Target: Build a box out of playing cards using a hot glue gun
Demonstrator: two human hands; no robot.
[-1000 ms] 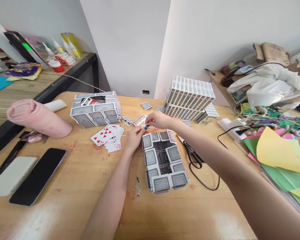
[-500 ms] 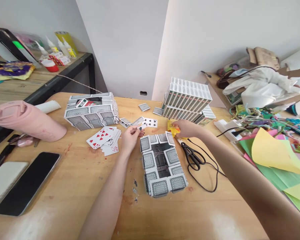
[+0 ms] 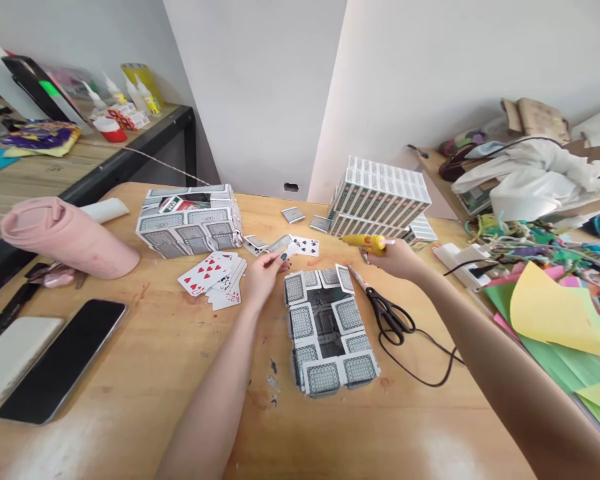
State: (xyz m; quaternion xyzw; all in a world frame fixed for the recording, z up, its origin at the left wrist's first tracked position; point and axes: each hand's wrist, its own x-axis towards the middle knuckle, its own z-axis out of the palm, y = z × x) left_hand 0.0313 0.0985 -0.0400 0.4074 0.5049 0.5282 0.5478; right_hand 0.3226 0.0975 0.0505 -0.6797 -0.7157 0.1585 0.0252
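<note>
My right hand (image 3: 393, 259) holds a yellow glue gun (image 3: 365, 243), its nozzle pointing left, above the table near the stacked card boxes (image 3: 380, 197). The fingers of my left hand (image 3: 266, 272) are pinched on a small pale piece, seemingly a folded card (image 3: 289, 252). Between my forearms lies a rectangular frame of patterned playing cards (image 3: 324, 377) with a dark opening in its middle. Loose cards (image 3: 207, 273) are fanned out left of my left hand. A six of spades (image 3: 306, 247) and other folded cards lie just beyond it.
Black scissors (image 3: 390, 317) and a cable (image 3: 425, 381) lie right of the card frame. At the back left stands a card-covered box (image 3: 187, 230). A pink tumbler (image 3: 75, 237) and phone (image 3: 65, 360) are at left; coloured paper (image 3: 555, 313) and a power strip (image 3: 463, 263) at right.
My right hand has lifted the yellow glue gun and turned it sideways, moving up and right from the frame's far corner. My left hand keeps its pinch. The view has shifted slightly.
</note>
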